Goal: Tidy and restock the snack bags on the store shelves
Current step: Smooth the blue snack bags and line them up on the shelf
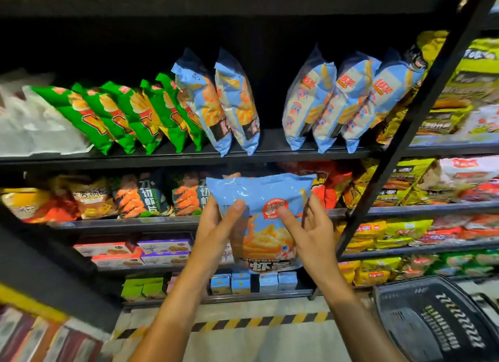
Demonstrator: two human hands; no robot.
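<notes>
A light blue snack bag (263, 199) is held upright in front of the shelves, below the shelf board (189, 159). My left hand (216, 226) grips its left edge with the thumb across the front. My right hand (310, 229) holds its right side, thumb pressed on the front near the red logo. On the shelf above stand two blue bags (229, 102) leaning left and three blue bags (348, 99) leaning right, with a dark gap (271, 102) between them. Several green bags (129, 115) lean to the left of the blue ones.
A black shopping basket (437, 321) sits at the lower right on the floor. A black shelf upright (405, 134) slants down the right side. Lower shelves hold orange, dark and yellow bags and small boxes (253, 282). A yellow-black floor stripe (256, 322) runs below.
</notes>
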